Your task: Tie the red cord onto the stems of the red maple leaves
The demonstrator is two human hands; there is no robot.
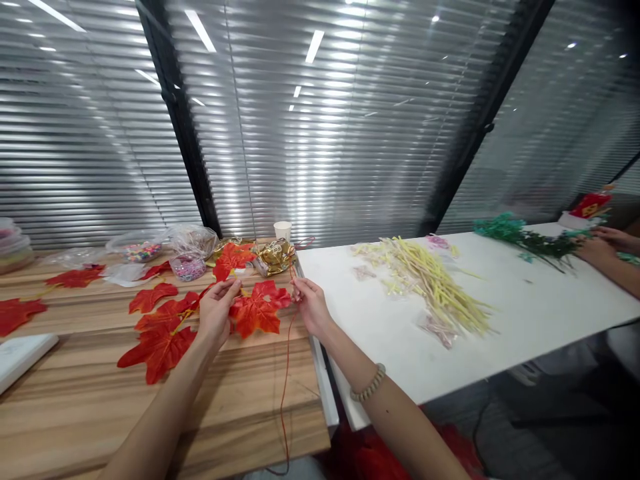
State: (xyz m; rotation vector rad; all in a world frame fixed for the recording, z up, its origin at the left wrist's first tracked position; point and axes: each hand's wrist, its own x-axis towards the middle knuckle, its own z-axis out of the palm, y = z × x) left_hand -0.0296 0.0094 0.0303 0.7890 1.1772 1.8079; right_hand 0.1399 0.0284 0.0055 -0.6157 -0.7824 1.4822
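My left hand (219,308) is closed on the left side of a red artificial maple leaf (257,313), held just above the wooden table. At that leaf's right edge, my right hand (311,303) pinches a thin red cord (287,373). The cord hangs from the fingers and trails over the table's front edge. More red maple leaves (157,350) on yellowish stems lie left of my left hand, and another leaf (233,259) lies behind it. A beaded bracelet (369,383) circles my right wrist.
Gold foil packaging (275,257), a paper cup (283,231) and tubs of beads (143,250) line the back. A white table (380,333) adjoins at right, bearing yellow stems (435,283) and green foliage (543,243). Another person's hands (600,247) work there. A white box (25,357) sits left.
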